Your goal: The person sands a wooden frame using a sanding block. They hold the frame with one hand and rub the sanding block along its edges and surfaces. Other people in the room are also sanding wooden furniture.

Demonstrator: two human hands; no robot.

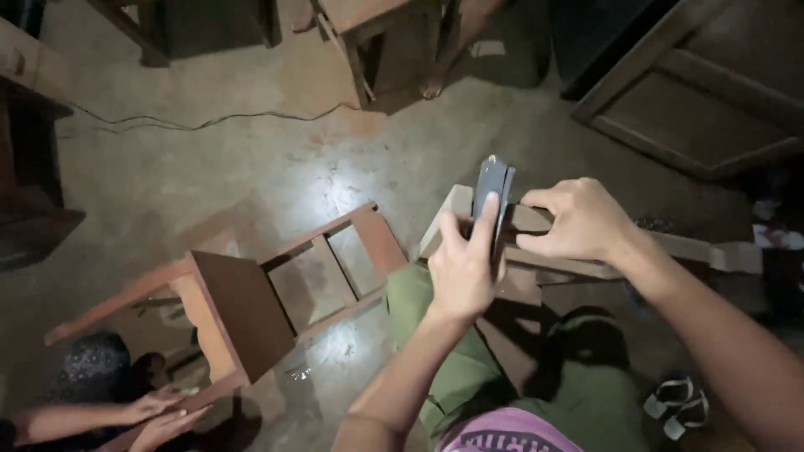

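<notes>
My left hand [463, 268] presses a dark folded sheet of sandpaper [492, 186] against a pale wooden piece [448, 216] that rests across my knees. My right hand [578, 219] grips the same wooden piece just to the right of the sandpaper, fingers curled over its edge. The wood runs on to the right as a long bar [712, 249]. My legs in green trousers [456, 368] lie under it.
A brown wooden chair [243, 301] lies tipped on the concrete floor at left; another person's hands [155, 414] hold its lower edge at bottom left. A cable [193, 125] crosses the floor. More furniture [368, 33] stands at the back, a door panel [703, 92] right, a sandal [678, 406] bottom right.
</notes>
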